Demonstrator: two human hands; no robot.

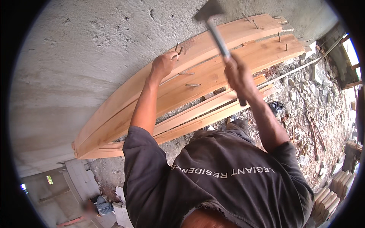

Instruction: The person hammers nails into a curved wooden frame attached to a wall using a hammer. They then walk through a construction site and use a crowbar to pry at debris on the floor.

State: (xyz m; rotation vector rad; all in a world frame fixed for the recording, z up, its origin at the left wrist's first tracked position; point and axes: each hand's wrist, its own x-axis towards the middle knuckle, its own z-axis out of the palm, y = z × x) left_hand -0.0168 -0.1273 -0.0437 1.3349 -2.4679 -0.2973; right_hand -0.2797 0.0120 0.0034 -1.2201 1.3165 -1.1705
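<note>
My left hand [163, 64] pinches a nail [178, 52] against the upper of several pale wooden planks [197, 81], which lie side by side against a rough concrete surface [87, 49]. My right hand [235, 74] grips the handle of a hammer [217, 36]. The hammer is raised, with its dark head [208, 11] above the planks and to the right of the nail. More nails stick out of the boards: two bent ones [190, 79] near the middle and several [279, 37] toward the far end. My dark shirt [220, 178] fills the lower middle.
Rubble and stones [304, 95] cover the ground at the right. Stacked pale blocks [332, 193] sit at the lower right. White blocks [81, 176] and another person [97, 205] are at the lower left. A timber frame [348, 57] stands at the far right.
</note>
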